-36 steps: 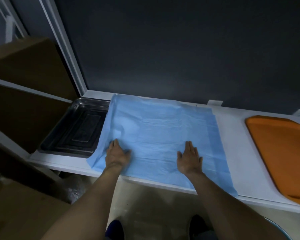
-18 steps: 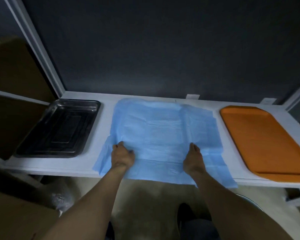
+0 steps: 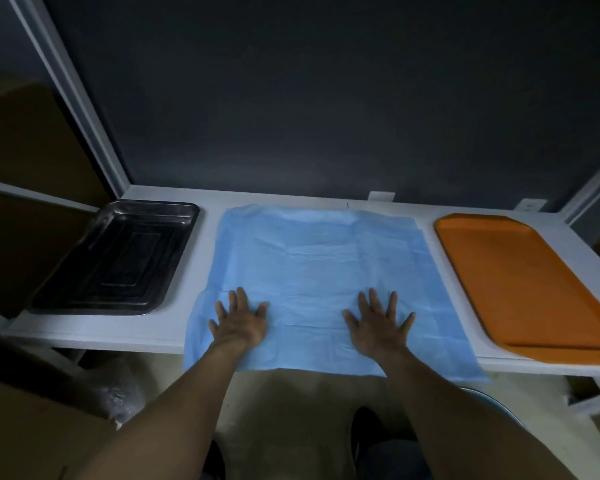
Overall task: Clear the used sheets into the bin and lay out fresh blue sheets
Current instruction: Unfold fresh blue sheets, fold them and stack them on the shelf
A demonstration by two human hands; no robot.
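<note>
Now pressing left hand [image 3: 238,323] and right hand [image 3: 378,323], fingers flat, on a likely limp blue sheet [image 3: 319,258], pinchable at corners overhanging the table's [image 3: 174,327] front edge.

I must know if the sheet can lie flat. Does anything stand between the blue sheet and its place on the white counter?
Nothing visible does. The blue sheet lies on the white counter, left hand and right hand flat on it; metal tray and orange tray lie clear of its sides.
</note>
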